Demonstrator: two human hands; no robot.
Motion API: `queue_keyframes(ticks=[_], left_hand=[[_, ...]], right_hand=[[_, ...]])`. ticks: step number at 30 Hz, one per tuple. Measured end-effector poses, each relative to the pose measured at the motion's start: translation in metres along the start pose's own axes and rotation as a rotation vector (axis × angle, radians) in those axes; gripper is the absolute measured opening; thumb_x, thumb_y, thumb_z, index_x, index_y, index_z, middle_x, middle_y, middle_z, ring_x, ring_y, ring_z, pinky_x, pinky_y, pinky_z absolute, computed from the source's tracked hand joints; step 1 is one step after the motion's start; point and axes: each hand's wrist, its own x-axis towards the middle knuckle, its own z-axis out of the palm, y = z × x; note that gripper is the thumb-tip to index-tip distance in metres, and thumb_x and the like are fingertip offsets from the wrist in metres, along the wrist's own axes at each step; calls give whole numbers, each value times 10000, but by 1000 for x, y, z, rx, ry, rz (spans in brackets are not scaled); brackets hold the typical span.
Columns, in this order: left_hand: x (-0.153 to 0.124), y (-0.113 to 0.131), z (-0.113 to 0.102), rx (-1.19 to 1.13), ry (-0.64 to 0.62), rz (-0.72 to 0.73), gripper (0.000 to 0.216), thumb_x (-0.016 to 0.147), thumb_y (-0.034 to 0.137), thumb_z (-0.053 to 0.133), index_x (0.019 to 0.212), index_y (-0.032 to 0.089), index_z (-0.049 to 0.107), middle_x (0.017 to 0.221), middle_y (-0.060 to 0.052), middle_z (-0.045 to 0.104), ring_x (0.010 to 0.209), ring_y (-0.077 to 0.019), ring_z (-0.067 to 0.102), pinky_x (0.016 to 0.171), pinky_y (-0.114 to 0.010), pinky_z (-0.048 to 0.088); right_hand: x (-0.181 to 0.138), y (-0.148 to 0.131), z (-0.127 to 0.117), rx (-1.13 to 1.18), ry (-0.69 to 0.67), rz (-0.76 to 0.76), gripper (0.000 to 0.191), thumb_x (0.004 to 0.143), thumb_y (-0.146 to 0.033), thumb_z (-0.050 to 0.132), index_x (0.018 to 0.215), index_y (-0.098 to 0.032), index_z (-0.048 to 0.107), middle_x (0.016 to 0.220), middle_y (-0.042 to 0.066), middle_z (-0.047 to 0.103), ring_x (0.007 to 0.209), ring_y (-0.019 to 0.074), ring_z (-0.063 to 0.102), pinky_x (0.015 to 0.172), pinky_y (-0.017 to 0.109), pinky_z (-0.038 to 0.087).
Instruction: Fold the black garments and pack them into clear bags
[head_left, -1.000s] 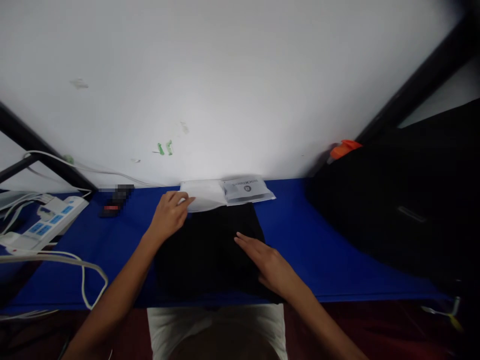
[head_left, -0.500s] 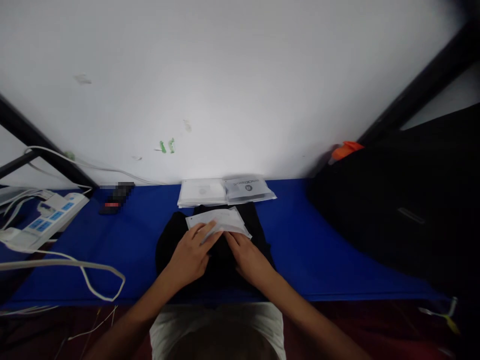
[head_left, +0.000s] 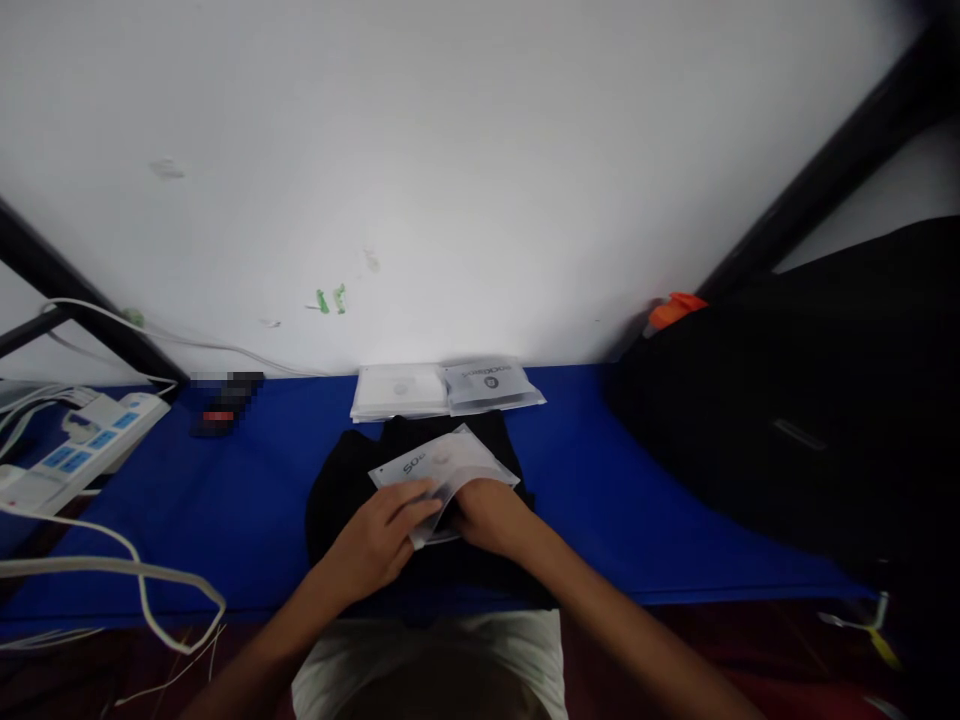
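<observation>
A frosted plastic zip bag [head_left: 442, 458] with dark print lies over black folded cloth [head_left: 341, 470], its near edge gaping. My left hand [head_left: 379, 530] pinches the bag's near left edge between thumb and fingers. Into the opening from the right reaches my right hand [head_left: 487, 512]; its fingers are inside the bag, hidden, so what they touch does not show. Just beyond the cloth, against the wall, a white packet [head_left: 399, 390] and another frosted bag with a dark logo [head_left: 493, 384] lie side by side.
The blue surface [head_left: 585, 480] runs along a white wall. To the left are a power strip [head_left: 82, 450] with plugs, loose white cables [head_left: 176, 572] and a partly blurred dark object [head_left: 225, 405]. A large black bag [head_left: 750, 400] and an orange item [head_left: 675, 310] occupy the right.
The frosted bag's near edge has opened and its print now shows. My right hand has slid into the opening. My left hand still grips the left side.
</observation>
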Motion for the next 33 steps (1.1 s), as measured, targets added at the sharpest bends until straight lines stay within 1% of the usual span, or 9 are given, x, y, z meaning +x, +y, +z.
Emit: queue_keyframes(ticks=[4, 7, 10, 18, 25, 27, 29, 31, 33], left_hand=[[-3, 0, -6, -69, 311, -21, 290, 893, 34, 524, 1083, 229, 623, 997, -58, 700, 974, -183, 644, 866, -352, 544], [4, 5, -8, -107, 373, -29, 208, 912, 78, 531, 1023, 214, 643, 938, -60, 690, 900, -179, 643, 791, -333, 556], [11, 11, -5, -138, 420, -33, 174, 910, 71, 529, 933, 199, 644, 893, -52, 679, 834, -158, 643, 729, -293, 552], [8, 16, -7, -96, 508, -29, 164, 897, 57, 566, 950, 181, 660, 869, -45, 698, 829, -146, 661, 721, -267, 560], [-5, 5, -36, -17, 658, -139, 170, 863, 41, 615, 904, 194, 677, 864, -23, 715, 826, -150, 673, 736, -279, 551], [-6, 6, -35, -94, 650, -148, 152, 873, 55, 608, 897, 192, 670, 848, -22, 713, 814, -152, 674, 719, -278, 550], [-5, 11, -29, -217, 589, -125, 130, 905, 90, 577, 905, 190, 660, 847, -29, 712, 812, -157, 679, 706, -282, 555], [-3, 17, -22, -318, 507, -70, 138, 932, 109, 540, 934, 187, 654, 864, -36, 715, 815, -159, 684, 707, -289, 563], [0, 22, -18, -350, 452, -23, 163, 934, 93, 526, 978, 187, 652, 892, -41, 715, 828, -157, 685, 722, -289, 567]], right_hand=[[-6, -16, -32, 61, 269, -228, 340, 880, -227, 577, 1199, -111, 577, 1104, 155, 679, 1052, 253, 623, 903, 397, 528], [-4, -31, -39, 8, 451, -410, 271, 930, -280, 576, 1160, -138, 583, 1051, 120, 685, 1032, 228, 608, 990, 423, 483], [2, -39, -34, -47, 476, -482, 137, 958, -171, 498, 1018, -181, 621, 899, 54, 694, 902, 183, 612, 1012, 410, 471], [6, -13, -35, 31, 430, -528, 209, 964, -137, 395, 937, -190, 595, 885, 41, 696, 911, 182, 605, 1046, 429, 441], [-9, 49, -50, -15, 450, -286, 152, 930, -103, 483, 966, -205, 590, 923, 57, 693, 917, 193, 631, 997, 464, 467], [-12, 48, -54, -12, 409, -223, 116, 931, -151, 524, 1007, -202, 595, 983, 80, 694, 968, 213, 627, 984, 473, 477], [-11, 34, -55, -8, 308, -197, 220, 915, -234, 581, 1130, -187, 581, 1147, 122, 669, 1110, 253, 590, 1016, 498, 455], [-7, 15, -53, 6, 158, -237, 400, 873, -284, 638, 1244, -168, 542, 1279, 144, 616, 1220, 280, 536, 1054, 500, 426], [0, -2, -50, 22, -2, -312, 426, 836, -211, 634, 1251, -155, 551, 1250, 131, 639, 1191, 266, 563, 1033, 447, 454]])
